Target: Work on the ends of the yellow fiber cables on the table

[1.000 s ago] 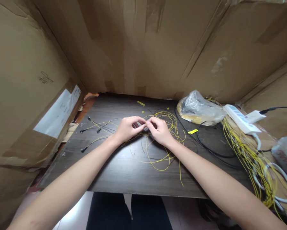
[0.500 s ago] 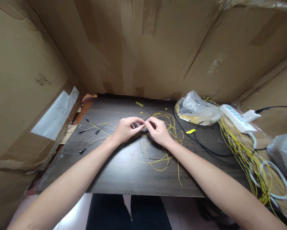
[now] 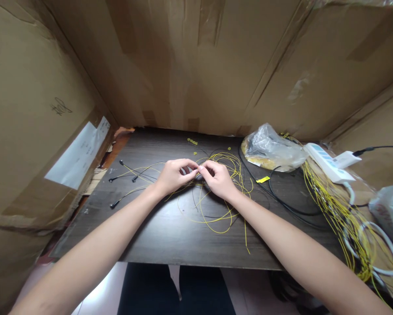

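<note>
Hands, left hand (image 3: 174,176) and right hand (image 3: 218,178), pinch yellow wires (image 3: 216,197) mid-table (image 3: 157,236).

Worktop (image 3: 170,236): dark wood-grain board, matt with a faint sheen. Yellow wires (image 3: 216,218): thin, smooth plastic-sheathed strands, slightly glossy. Black plug ends (image 3: 113,204): matt moulded plastic. Cardboard walls (image 3: 196,65): brown corrugated paper, rough, creased, with smoother tape strips. White label (image 3: 81,153): plain matt paper. Clear bag (image 3: 275,148): crinkled glossy plastic film. Power strip (image 3: 329,164): smooth white hard plastic. Black cable (image 3: 288,205): smooth rubbery sheath.
</note>
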Motion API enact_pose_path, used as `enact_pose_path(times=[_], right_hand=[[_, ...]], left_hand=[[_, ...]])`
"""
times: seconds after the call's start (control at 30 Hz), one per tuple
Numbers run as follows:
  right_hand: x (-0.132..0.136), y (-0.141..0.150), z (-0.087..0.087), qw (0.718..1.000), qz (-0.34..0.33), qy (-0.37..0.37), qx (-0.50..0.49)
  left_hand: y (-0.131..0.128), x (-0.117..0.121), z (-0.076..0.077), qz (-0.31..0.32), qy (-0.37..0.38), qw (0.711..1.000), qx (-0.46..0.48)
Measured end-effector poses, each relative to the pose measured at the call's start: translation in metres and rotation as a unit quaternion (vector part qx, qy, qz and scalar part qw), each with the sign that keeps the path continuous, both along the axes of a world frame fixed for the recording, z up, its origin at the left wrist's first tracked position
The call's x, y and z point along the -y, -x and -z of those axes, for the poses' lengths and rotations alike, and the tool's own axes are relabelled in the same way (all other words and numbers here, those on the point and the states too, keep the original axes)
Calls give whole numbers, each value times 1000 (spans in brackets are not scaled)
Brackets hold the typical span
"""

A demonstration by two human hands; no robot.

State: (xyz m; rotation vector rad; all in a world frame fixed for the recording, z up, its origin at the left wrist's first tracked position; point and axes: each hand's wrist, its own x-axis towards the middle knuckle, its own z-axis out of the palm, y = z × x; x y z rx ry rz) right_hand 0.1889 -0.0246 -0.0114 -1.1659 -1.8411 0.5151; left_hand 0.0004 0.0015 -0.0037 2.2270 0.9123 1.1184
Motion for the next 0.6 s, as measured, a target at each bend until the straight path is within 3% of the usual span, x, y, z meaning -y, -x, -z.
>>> enact_pose_path(times=[0.6], right_hand=[[0,0,1,999,-12,7,-29]], left_hand=[[1,0,1,1,6,1000,-5]])
